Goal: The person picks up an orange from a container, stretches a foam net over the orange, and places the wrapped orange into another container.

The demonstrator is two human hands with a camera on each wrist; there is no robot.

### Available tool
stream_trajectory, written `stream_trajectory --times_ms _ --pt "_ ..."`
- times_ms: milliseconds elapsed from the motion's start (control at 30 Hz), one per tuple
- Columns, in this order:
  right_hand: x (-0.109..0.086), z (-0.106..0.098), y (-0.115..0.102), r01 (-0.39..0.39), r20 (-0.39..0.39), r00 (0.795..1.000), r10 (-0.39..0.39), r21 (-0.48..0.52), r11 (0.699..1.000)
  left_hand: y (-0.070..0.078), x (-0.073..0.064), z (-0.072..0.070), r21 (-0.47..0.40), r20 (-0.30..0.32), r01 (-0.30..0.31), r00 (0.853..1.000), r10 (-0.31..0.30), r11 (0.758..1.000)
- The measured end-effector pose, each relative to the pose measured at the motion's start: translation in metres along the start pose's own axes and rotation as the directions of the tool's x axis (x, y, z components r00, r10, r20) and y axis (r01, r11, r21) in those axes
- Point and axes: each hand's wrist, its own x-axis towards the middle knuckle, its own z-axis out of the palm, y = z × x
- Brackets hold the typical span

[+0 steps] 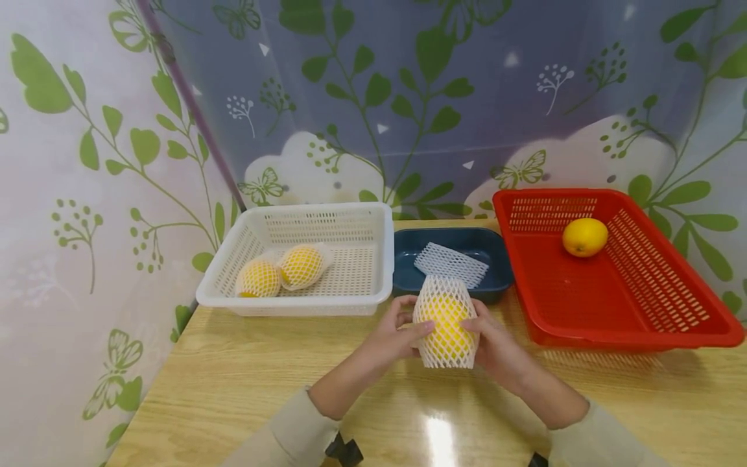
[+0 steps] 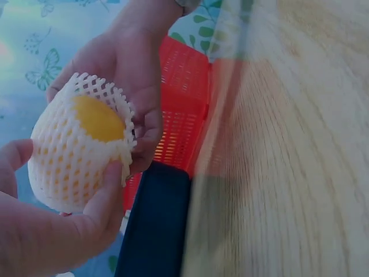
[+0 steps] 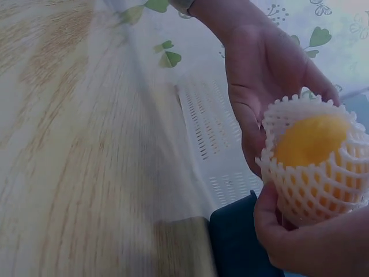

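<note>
Between my two hands is a lemon [image 1: 446, 321] inside a white foam net sleeve [image 1: 446, 292]. My left hand [image 1: 403, 331] grips it from the left, thumb pressed on the netting. From the other side my right hand [image 1: 496, 340] holds it, its thumb also on the net. The sleeve's near end gapes in both wrist views, baring one end of the lemon [image 2: 101, 118]. Just beyond the hands, a flat foam net sleeve [image 1: 449, 263] lies across a dark blue tray [image 1: 403, 240].
On the left stands a white basket [image 1: 385, 259] with two net-wrapped lemons [image 1: 301, 266] in it. A red basket [image 1: 566, 305] on the right holds one bare lemon [image 1: 585, 237]. All stand on a wooden table [image 1: 233, 389], with a patterned curtain [image 1: 373, 130] behind.
</note>
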Motion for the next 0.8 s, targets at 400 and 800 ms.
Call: stream_trajectory --times_ms 400,800 --pt "0.003 0.017 -0.005 -0.063 -0.22 0.975 0.016 -0.206 0.976 -0.007 -0.001 -0.004 -0.233 0.135 0.092 0.989 -0.062 0.968" --pt "0.001 0.024 -0.015 -0.024 -0.21 0.977 -0.038 -0.282 0.959 -0.003 -0.001 -0.001 -0.257 0.129 0.079 0.991 -0.047 0.963"
